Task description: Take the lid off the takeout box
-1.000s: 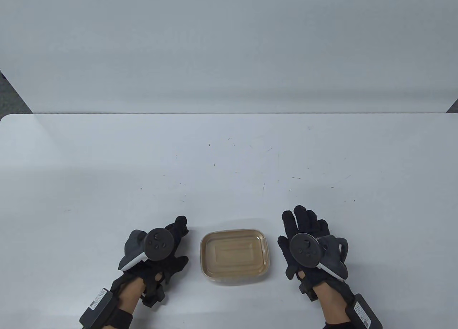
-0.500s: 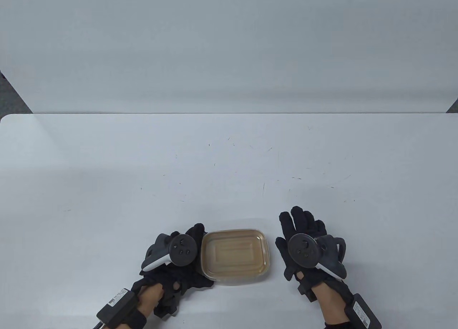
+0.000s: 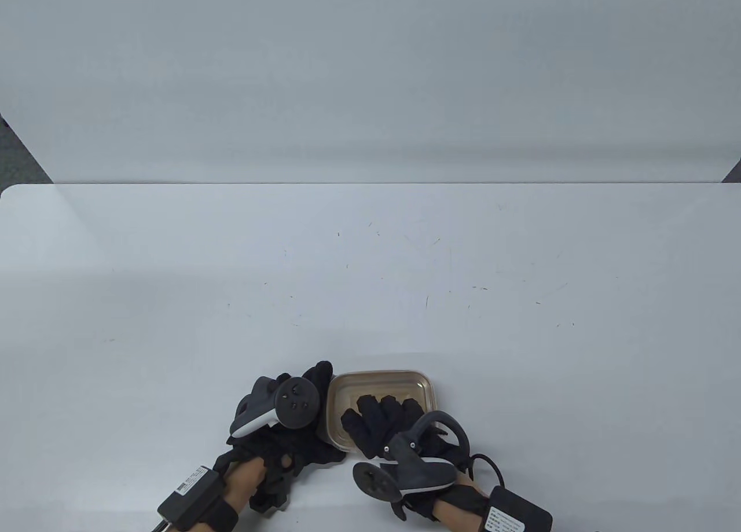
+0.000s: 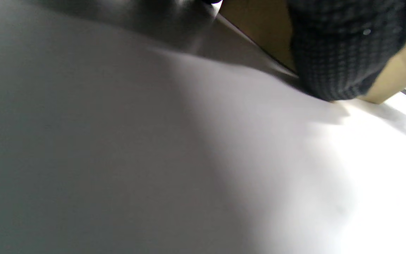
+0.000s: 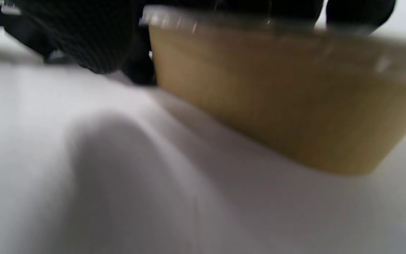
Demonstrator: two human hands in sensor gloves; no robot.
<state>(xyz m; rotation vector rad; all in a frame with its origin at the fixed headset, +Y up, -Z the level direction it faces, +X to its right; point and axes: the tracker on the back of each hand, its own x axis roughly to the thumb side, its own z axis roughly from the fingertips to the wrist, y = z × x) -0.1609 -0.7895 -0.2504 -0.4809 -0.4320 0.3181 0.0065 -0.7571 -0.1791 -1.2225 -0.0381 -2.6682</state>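
A tan takeout box point(image 3: 422, 388) with a clear lid point(image 3: 379, 384) stands near the table's front edge. My left hand point(image 3: 301, 433) grips the box's left side, with fingers at its far-left corner and near-left corner. In the left wrist view a gloved finger point(image 4: 340, 53) presses on the tan wall point(image 4: 259, 28). My right hand point(image 3: 382, 425) comes over the box's front edge and its fingers rest flat on the lid. In the right wrist view the box wall point(image 5: 277, 98) fills the middle, the lid's rim point(image 5: 224, 19) runs along the top, and a fingertip point(image 5: 361, 14) lies over it.
The white table point(image 3: 370, 266) stretches far behind and to both sides of the box. A pale wall stands behind the table's far edge. Sensor packs sit on both wrists at the table view's bottom edge.
My left hand moved right and took hold of the box's left side. My right hand then swung left from beside the box and laid its fingers on the lid.
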